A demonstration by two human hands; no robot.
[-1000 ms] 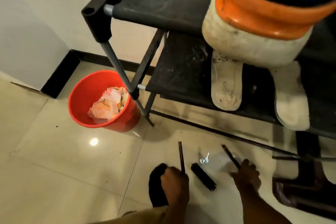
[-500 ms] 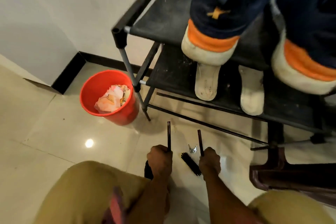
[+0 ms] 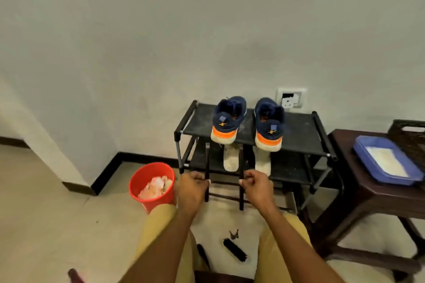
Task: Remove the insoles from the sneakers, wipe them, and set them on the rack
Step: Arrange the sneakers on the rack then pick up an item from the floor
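Gripping one thin dark rod (image 3: pixel 207 161) upright in each fist, the left hand (image 3: pixel 192 187) and right hand (image 3: pixel 255 187) sit level and near each other. Just beyond the knuckles, both insoles (image 3: pixel 230 159) lie on the lower shelf of the rack (image 3: pixel 299 132), beneath the sneakers (image 3: pixel 227 122) on top, probably left there to air. A red bucket (image 3: pixel 138 181) of crumpled paper stands just left of the left hand, handy for waste.

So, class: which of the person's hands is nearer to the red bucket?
Left. The left hand, gripping a dark rod, is just beside the red bucket; the right hand, gripping a second rod, is farther away, beyond the left hand.
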